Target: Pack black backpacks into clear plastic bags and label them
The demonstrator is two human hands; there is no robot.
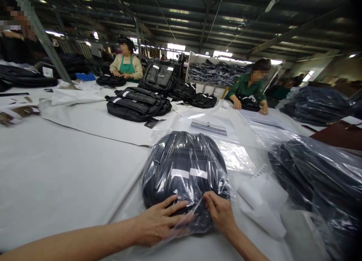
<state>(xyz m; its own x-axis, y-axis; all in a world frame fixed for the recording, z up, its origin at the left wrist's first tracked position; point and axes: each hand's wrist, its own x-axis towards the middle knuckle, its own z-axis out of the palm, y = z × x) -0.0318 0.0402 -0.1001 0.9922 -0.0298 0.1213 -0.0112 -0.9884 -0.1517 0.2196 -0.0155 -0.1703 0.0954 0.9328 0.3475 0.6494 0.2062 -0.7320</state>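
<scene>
A black backpack [183, 159] with two white strips lies on the white table, inside a clear plastic bag [158, 166]. My left hand [165, 220] rests on the near end of the plastic bag with its fingers spread, some of them partly beneath a fold of film. At the near right of the backpack, my right hand [220, 210] has its fingers pinched together on the plastic film.
Bagged dark packs [308, 174] are piled at the right, beside crumpled white paper [263, 200]. Black backpacks [138, 102] lie farther back on the table [65, 170]. Across it, one person [127, 65] wears a green apron, another [249, 85] a green top.
</scene>
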